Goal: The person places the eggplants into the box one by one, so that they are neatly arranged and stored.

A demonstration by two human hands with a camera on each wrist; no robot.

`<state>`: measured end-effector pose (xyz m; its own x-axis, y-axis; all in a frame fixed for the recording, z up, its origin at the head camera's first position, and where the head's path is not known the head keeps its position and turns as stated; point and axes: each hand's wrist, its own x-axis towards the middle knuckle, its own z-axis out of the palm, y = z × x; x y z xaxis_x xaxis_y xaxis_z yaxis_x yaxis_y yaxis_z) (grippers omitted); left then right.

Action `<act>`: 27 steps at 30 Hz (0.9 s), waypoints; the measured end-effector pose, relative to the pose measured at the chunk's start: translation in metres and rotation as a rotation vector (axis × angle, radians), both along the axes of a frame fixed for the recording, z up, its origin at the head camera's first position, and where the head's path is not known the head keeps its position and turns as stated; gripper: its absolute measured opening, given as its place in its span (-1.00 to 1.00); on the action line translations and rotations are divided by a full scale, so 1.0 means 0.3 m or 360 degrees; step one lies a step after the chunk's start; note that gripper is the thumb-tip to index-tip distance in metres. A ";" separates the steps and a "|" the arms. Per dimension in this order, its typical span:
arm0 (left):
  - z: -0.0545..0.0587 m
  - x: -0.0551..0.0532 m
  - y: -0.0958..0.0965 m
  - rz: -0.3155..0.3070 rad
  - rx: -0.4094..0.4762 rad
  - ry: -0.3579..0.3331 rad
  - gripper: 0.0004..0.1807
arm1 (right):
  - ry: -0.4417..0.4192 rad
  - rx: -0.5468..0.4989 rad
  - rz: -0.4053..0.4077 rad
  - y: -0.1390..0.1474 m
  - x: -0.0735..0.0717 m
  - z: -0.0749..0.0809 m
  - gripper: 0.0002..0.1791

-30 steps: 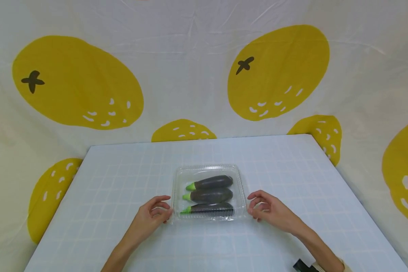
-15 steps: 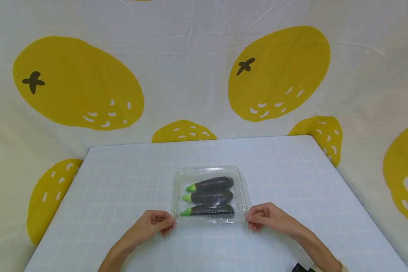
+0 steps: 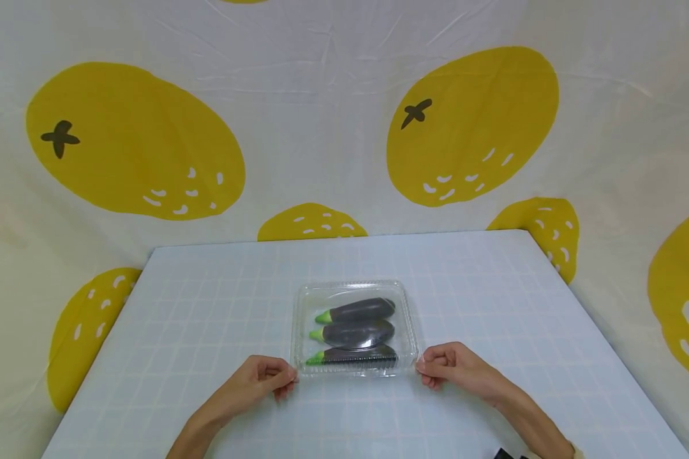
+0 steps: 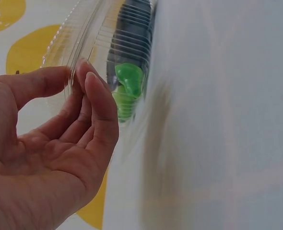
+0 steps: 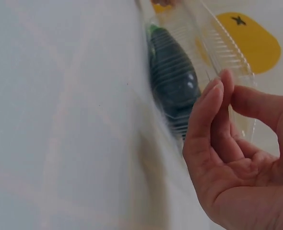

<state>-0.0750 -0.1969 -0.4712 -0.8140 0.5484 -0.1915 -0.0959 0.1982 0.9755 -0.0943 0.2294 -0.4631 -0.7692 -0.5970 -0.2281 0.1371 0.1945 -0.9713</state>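
A clear plastic clamshell container (image 3: 307, 288) sits on the table in the head view, its lid down. Through it I see three dark eggplants (image 3: 358, 333) lying side by side, green stem ends to the left. My left hand (image 3: 258, 377) pinches the rim at the near left corner between thumb and fingers. At the near right corner my right hand (image 3: 456, 370) pinches the rim in the same way. Both wrist views show the container edge (image 4: 79, 48) between thumb and fingertips, with the nearest eggplant (image 5: 172, 72) behind the ribbed wall.
A pale blue checked cloth covers the table (image 3: 218, 306). Behind and around it hangs a white sheet (image 3: 316, 127) printed with big yellow fruits. A small black object (image 3: 502, 454) shows beside the right sleeve at the bottom edge.
Both hands have moved toward me, from beside the container's sides to its near corners, and their fingers have closed on the rim. The container and eggplants have hardly moved.
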 end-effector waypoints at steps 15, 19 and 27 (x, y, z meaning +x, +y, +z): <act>0.008 0.002 -0.002 0.0022 -0.0052 -0.0017 -0.62 | 0.0019 0.0017 0.0109 0.018 -0.020 -0.015 -0.66; 0.011 0.001 -0.009 0.0043 -0.0091 0.0016 -0.65 | 0.0040 0.0049 0.0130 0.025 -0.023 -0.011 -0.67; 0.019 -0.011 -0.026 0.0169 -0.0148 0.0148 -0.69 | 0.0178 0.0177 0.0074 0.052 -0.037 0.006 -0.71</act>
<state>-0.0782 -0.2048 -0.4655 -0.8829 0.4421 -0.1582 -0.0309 0.2814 0.9591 -0.1054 0.2449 -0.4614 -0.7657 -0.6081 -0.2095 0.0179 0.3055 -0.9520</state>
